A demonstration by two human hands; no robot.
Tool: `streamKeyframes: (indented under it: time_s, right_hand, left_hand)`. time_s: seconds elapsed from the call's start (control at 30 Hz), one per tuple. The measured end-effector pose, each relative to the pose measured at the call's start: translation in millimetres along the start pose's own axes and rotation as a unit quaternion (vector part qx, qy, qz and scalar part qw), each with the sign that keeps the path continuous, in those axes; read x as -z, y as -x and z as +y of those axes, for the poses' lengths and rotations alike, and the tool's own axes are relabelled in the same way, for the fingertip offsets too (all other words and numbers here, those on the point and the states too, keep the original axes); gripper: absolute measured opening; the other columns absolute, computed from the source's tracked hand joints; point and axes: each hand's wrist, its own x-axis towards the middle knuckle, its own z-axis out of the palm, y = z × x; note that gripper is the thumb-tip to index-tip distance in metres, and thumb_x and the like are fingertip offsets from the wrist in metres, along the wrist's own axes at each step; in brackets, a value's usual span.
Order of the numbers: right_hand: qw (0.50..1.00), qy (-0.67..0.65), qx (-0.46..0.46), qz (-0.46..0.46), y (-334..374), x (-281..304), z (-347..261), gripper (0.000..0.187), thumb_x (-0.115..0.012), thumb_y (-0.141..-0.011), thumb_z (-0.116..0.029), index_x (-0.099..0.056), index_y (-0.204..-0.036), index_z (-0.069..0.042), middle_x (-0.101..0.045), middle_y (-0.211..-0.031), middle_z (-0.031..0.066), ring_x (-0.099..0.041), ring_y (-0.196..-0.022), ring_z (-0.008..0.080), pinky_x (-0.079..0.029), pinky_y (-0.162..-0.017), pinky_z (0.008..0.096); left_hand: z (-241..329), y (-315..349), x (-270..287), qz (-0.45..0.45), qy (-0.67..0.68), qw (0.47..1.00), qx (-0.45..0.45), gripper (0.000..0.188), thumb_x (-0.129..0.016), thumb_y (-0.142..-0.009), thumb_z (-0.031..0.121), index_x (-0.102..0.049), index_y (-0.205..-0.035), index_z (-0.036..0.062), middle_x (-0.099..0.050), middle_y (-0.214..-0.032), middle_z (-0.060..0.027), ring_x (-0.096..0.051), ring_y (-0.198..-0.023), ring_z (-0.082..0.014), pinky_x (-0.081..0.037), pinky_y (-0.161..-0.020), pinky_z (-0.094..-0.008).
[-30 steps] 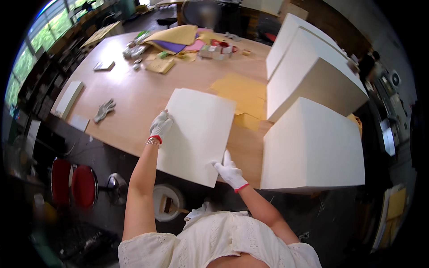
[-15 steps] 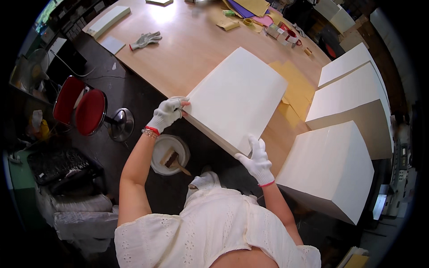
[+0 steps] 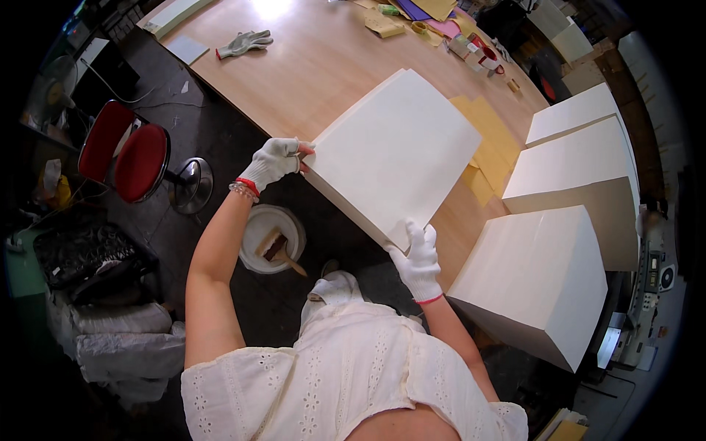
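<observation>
The white paper stack [image 3: 397,151] lies between my hands at the tabletop's [image 3: 316,88] near edge; my left hand [image 3: 276,162] grips its left corner, my right hand [image 3: 418,261] clasps the nearest corner. Bare wood opens leftward; yellow sheets [image 3: 489,158] crowd its right. Its long axis seems to run away rightward.

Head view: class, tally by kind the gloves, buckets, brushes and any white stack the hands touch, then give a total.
Gloves: 3 (one on the left hand, one on the right hand, one lying on the table)
White stack: 1
Bucket: 1
Brush: 1
Total: 6
</observation>
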Motion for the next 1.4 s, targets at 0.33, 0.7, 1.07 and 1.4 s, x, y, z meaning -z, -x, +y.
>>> streamKeyframes:
  time_s: [0.33, 0.7, 1.07, 1.4]
  right_hand:
    - [0.999, -0.015, 0.031, 0.014, -2, 1, 1, 0.07, -0.083, -0.071, -0.027, -0.047, -0.131, -0.014, -0.045, -0.12, 0.0262, -0.059, -0.091, 0.0448, -0.052, -0.076, 0.0493]
    - [0.999, -0.039, 0.004, 0.006, 0, 2, 0, 0.068, -0.082, -0.072, -0.029, -0.048, -0.13, -0.016, -0.046, -0.117, 0.0228, -0.06, -0.09, 0.0423, -0.052, -0.074, 0.0487]
    - [0.929, -0.26, -0.127, -0.233, 82, 120, 35, 0.048, -0.068, -0.089, -0.032, -0.058, -0.126, -0.002, -0.067, -0.108, 0.0133, -0.064, -0.102, 0.0239, -0.05, -0.089, 0.0352]
    - [0.955, -0.18, -0.238, -0.003, 231, 256, 118, 0.038, -0.065, -0.091, -0.036, -0.063, -0.119, -0.011, -0.066, -0.105, 0.0067, -0.063, -0.094, 0.0161, -0.049, -0.083, 0.0307]
  left_hand:
    - [-6, -1, 0, 0.016, -0.064, 0.996, -0.06, 0.032, -0.057, -0.079, -0.016, -0.07, -0.105, -0.0015, -0.072, -0.104, -0.0105, -0.068, -0.085, -0.015, -0.056, -0.077, -0.0254]
    - [-7, 1, 0, 0.012, -0.028, 0.999, -0.023, 0.029, -0.061, -0.08, -0.014, -0.07, -0.104, -0.0016, -0.072, -0.104, -0.0109, -0.066, -0.083, -0.0132, -0.056, -0.076, -0.026]
    - [73, -26, -23, 0.102, 0.013, 0.99, -0.1, 0.033, -0.049, -0.089, -0.008, -0.058, -0.12, -0.0053, -0.062, -0.118, -0.0126, -0.059, -0.112, -0.0177, -0.048, -0.094, -0.0282]
    - [443, 45, -399, -0.34, -0.169, 0.7, -0.604, 0.022, -0.075, -0.071, 0.001, -0.064, -0.089, 0.0027, -0.069, -0.105, -0.012, -0.066, -0.092, -0.0328, -0.055, -0.075, -0.0381]
